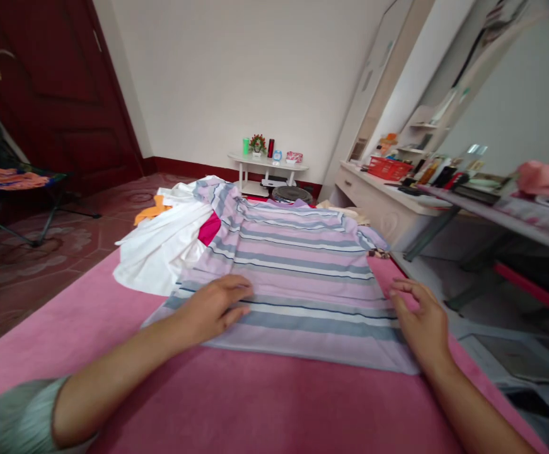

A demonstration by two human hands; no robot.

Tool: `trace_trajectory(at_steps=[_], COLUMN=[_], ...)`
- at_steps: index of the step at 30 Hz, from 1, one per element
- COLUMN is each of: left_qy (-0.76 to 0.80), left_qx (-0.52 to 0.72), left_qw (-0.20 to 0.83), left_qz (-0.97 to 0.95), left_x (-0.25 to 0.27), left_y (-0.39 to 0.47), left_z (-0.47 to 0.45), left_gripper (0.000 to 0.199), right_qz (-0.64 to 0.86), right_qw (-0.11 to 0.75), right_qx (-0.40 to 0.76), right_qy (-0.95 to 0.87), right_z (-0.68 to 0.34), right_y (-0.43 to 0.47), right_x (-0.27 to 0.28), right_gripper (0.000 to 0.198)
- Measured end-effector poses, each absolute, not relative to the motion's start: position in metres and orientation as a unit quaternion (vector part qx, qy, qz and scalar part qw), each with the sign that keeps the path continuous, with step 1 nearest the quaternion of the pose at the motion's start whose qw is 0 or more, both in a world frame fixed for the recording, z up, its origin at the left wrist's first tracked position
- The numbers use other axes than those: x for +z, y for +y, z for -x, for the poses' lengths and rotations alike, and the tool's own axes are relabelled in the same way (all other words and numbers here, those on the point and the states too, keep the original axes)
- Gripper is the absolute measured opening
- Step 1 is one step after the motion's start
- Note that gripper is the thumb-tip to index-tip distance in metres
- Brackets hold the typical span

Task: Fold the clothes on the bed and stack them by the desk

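A striped shirt (297, 271) in pink, grey and white lies spread out on a pink-covered surface (274, 403), its hem toward me. Over the shirt's left part, near the hem, is my left hand (220, 307), its thumb apart from the bent fingers and nothing held. My right hand (420, 318) is at the shirt's right edge, fingers loosely curved and thumb apart. Whether its fingertips touch the cloth I cannot tell. White cloth (161, 246) lies bunched beside the shirt on the left, with an orange piece (152, 209) and a magenta piece (209, 228) showing.
A camouflage folding chair (42, 183) with orange cloth stands at left, near a dark red door (47, 94). Farther back is a small white table (267, 160) with a plant and other items. On the right, a dresser (364, 186) carries a red basket (389, 168) and bottles.
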State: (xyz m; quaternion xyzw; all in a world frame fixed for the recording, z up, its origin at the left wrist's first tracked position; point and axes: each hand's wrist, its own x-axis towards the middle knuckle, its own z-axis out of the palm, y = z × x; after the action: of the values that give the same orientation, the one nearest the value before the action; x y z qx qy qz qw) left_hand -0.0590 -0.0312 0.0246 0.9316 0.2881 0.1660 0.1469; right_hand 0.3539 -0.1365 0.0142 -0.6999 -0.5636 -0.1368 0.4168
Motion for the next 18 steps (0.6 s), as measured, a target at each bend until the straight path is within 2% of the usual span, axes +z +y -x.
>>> trace_trajectory(at_steps=[3, 5, 7, 9, 12, 16, 18], left_qy=[0.258, 0.261, 0.263, 0.263, 0.265, 0.271, 0.272], left_qx=[0.134, 0.12, 0.11, 0.107, 0.109, 0.102, 0.106], left_qw=[0.16, 0.149, 0.138, 0.133, 0.135, 0.142, 0.147], left_qz=[-0.943, -0.946, -0.949, -0.95, -0.949, -0.947, -0.945], left_x=[0.009, 0.0, -0.004, -0.005, -0.003, 0.002, 0.004], left_y=[-0.033, -0.032, -0.03, -0.029, -0.029, -0.031, -0.032], left_z=[0.058, 0.06, 0.061, 0.061, 0.06, 0.06, 0.06], left_gripper=[0.051, 0.054, 0.054, 0.054, 0.055, 0.056, 0.057], right_qz=[0.764, 0.794, 0.795, 0.78, 0.77, 0.766, 0.741], right_qw=[0.33, 0.25, 0.204, 0.218, 0.264, 0.194, 0.208], right_qx=[-0.099, -0.062, -0.039, -0.052, -0.133, -0.185, -0.2], right_qy=[-0.545, -0.551, -0.571, -0.584, -0.565, -0.584, -0.606], right_z=[-0.377, -0.388, -0.393, -0.394, -0.393, -0.381, -0.364], right_y=[-0.14, -0.142, -0.144, -0.145, -0.147, -0.141, -0.134], right_x=[0.019, 0.019, 0.015, 0.012, 0.009, 0.017, 0.025], right_gripper=[0.033, 0.039, 0.037, 0.032, 0.03, 0.024, 0.027])
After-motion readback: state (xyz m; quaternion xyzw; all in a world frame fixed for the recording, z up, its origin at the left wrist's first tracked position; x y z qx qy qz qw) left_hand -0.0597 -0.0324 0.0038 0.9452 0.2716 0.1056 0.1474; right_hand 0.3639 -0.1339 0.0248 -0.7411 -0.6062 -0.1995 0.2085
